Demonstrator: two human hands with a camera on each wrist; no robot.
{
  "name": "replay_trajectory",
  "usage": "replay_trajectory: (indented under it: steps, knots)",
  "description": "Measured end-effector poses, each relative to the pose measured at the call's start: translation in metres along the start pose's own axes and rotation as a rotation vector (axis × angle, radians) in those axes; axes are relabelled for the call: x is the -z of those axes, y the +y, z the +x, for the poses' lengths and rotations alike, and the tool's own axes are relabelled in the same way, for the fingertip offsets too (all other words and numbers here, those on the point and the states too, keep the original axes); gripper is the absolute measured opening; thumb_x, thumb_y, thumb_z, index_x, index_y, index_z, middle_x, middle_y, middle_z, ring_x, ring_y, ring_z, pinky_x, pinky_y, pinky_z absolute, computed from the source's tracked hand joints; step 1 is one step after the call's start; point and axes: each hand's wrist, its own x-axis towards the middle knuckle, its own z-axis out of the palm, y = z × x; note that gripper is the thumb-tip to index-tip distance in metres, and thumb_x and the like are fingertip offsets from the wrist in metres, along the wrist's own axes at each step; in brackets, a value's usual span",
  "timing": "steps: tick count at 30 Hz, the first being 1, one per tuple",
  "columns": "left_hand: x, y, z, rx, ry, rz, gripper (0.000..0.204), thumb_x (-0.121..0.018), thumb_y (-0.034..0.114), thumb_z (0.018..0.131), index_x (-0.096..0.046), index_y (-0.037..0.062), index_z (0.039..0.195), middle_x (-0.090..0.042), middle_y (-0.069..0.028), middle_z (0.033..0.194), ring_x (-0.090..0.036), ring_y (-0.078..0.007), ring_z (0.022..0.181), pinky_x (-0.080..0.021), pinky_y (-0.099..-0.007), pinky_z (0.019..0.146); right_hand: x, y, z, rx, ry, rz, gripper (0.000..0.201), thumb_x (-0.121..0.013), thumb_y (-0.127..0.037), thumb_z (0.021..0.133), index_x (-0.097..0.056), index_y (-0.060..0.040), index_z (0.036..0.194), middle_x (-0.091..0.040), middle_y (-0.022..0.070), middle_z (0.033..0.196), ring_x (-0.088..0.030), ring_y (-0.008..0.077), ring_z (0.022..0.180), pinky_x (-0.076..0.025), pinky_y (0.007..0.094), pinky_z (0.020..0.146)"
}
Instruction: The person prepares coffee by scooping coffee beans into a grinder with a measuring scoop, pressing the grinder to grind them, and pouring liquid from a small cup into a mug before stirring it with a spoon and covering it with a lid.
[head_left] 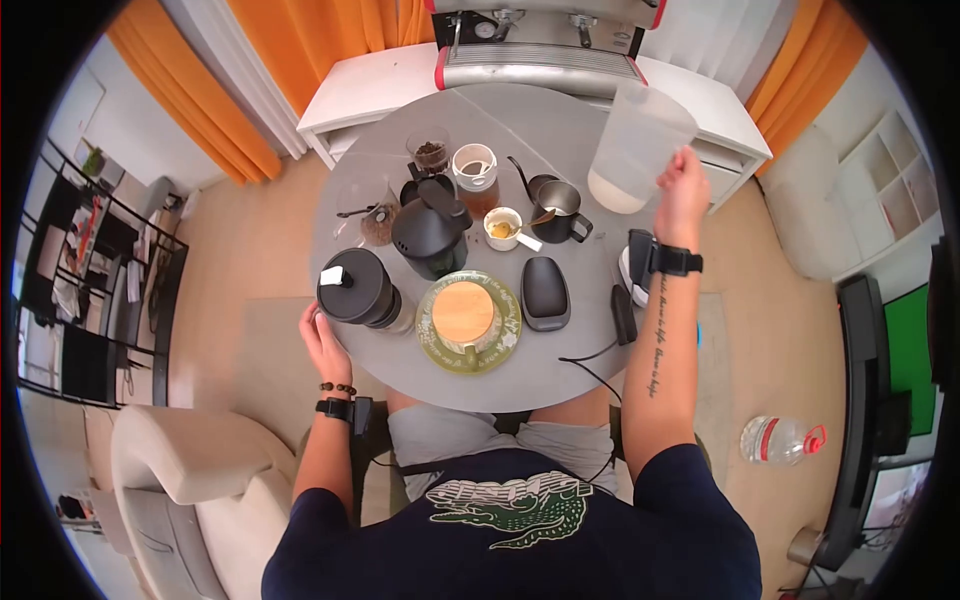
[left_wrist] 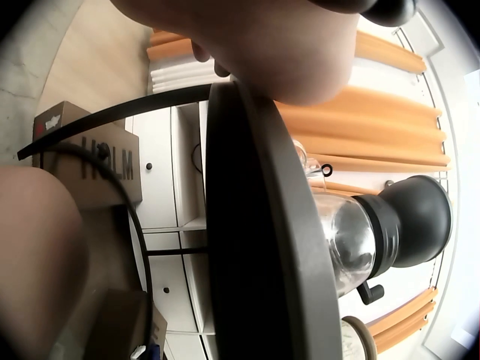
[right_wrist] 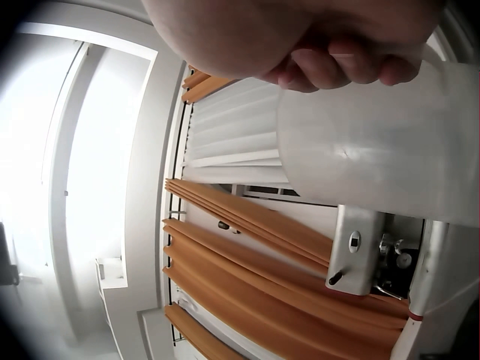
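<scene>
My right hand (head_left: 683,195) grips the handle of a translucent plastic pitcher (head_left: 643,145), held up at the table's far right side. In the right wrist view the curled fingers (right_wrist: 337,66) show above the cloudy pitcher wall (right_wrist: 375,142). My left hand (head_left: 325,345) rests at the table's left edge, right beside a manual coffee grinder (head_left: 355,287) with a black top and a clear lower jar. The left wrist view shows this hand (left_wrist: 285,52) against the table rim, its fingers mostly hidden, with the grinder (left_wrist: 349,240) close by.
On the grey table (head_left: 400,375) stand a black kettle (head_left: 430,235), a glass of brown liquid (head_left: 476,185), a small white cup (head_left: 505,230), a dark metal pitcher (head_left: 555,205), a wooden-lidded cup (head_left: 464,312) on a green plate and a black oval object (head_left: 545,290). An espresso machine (head_left: 545,60) stands behind.
</scene>
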Motion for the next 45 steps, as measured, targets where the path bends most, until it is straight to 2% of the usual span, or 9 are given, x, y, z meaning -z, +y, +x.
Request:
replay_trajectory:
  steps: [2,6,9,13,23,32,34,37,45]
  knots:
    - [-0.003,0.006,-0.004,-0.087,-0.006,0.067,0.04,-0.053,0.024,0.123,-0.059,-0.0009,0.153,-0.059,-0.0154,0.157,-0.058,-0.0269,0.143,-0.045,-0.0429,0.124,-0.005,-0.03,-0.007,0.04,-0.003,-0.007,0.029,-0.067,-0.025,0.114,-0.059,-0.0157,0.088,-0.048,-0.0081,0.075,-0.042,0.0075,0.068,-0.038,0.0288,0.068]
    - [-0.003,0.003,-0.004,-0.092,-0.003,0.071,0.038,-0.055,0.02,0.121,-0.06,0.0006,0.153,-0.058,-0.015,0.158,-0.057,-0.0277,0.144,-0.044,-0.043,0.125,-0.033,-0.098,-0.045,0.182,0.067,-0.075,0.034,-0.069,-0.023,0.115,-0.054,-0.0155,0.085,-0.039,-0.0089,0.074,-0.034,0.0072,0.066,-0.032,0.0296,0.064]
    - [-0.004,0.002,-0.005,-0.078,-0.013,0.052,0.037,-0.057,0.017,0.119,-0.061,0.0031,0.153,-0.057,-0.0139,0.157,-0.057,-0.0276,0.143,-0.044,-0.0428,0.125,-0.018,-0.136,-0.061,0.172,-0.069,-0.174,0.04,-0.067,-0.024,0.117,-0.048,-0.0149,0.083,-0.033,-0.008,0.074,-0.028,0.0073,0.066,-0.027,0.0312,0.062]
    - [-0.006,0.002,-0.004,-0.1,-0.004,0.034,0.036,-0.059,0.014,0.118,-0.063,0.003,0.152,-0.057,-0.0131,0.156,-0.058,-0.0256,0.137,-0.046,-0.0412,0.121,-0.021,-0.152,-0.093,0.119,-0.076,-0.28,0.045,-0.065,-0.023,0.118,-0.043,-0.0146,0.08,-0.03,-0.0074,0.074,-0.025,0.0072,0.064,-0.024,0.0313,0.061]
    - [-0.008,0.009,-0.004,-0.069,-0.003,0.035,0.037,-0.059,0.015,0.118,-0.062,0.0031,0.153,-0.057,-0.0141,0.158,-0.058,-0.0265,0.14,-0.047,-0.0408,0.12,-0.02,-0.147,-0.138,-0.026,-0.085,-0.456,0.046,-0.072,-0.026,0.115,-0.05,-0.0143,0.076,-0.035,-0.0094,0.067,-0.027,0.0049,0.06,-0.022,0.0302,0.057]
    - [-0.006,0.027,-0.006,-0.092,-0.012,0.168,0.039,-0.061,0.014,0.115,-0.062,0.0033,0.153,-0.056,-0.0165,0.164,-0.055,-0.0323,0.149,-0.046,-0.0463,0.125,-0.021,-0.138,-0.146,-0.065,-0.18,-0.59,0.046,-0.074,-0.028,0.114,-0.052,-0.0167,0.076,-0.035,-0.0111,0.067,-0.027,0.0028,0.057,-0.021,0.0287,0.054]
    - [-0.006,0.035,-0.005,-0.208,-0.019,0.292,0.039,-0.064,0.01,0.11,-0.067,0.0044,0.148,-0.058,-0.0177,0.164,-0.055,-0.0371,0.152,-0.044,-0.0487,0.127,-0.021,-0.134,-0.146,-0.072,-0.193,-0.599,0.046,-0.074,-0.028,0.114,-0.052,-0.0164,0.076,-0.035,-0.0113,0.067,-0.026,0.0026,0.057,-0.02,0.0286,0.054]
    - [-0.004,0.039,-0.001,-0.246,-0.035,0.278,0.035,-0.066,0.006,0.104,-0.074,0.0049,0.138,-0.063,-0.0179,0.161,-0.056,-0.04,0.153,-0.042,-0.0506,0.129,-0.021,-0.129,-0.147,-0.084,-0.203,-0.61,0.045,-0.074,-0.029,0.115,-0.053,-0.016,0.077,-0.034,-0.0117,0.066,-0.025,0.0024,0.056,-0.019,0.0283,0.053]
    - [-0.009,0.047,-0.006,-0.248,-0.098,0.208,0.026,-0.065,-0.001,0.1,-0.077,0.0018,0.123,-0.074,-0.0159,0.148,-0.062,-0.0386,0.151,-0.039,-0.0529,0.133,-0.025,-0.124,-0.149,-0.098,-0.194,-0.661,0.043,-0.074,-0.03,0.115,-0.055,-0.015,0.079,-0.034,-0.0121,0.065,-0.024,0.0015,0.055,-0.018,0.0276,0.052]
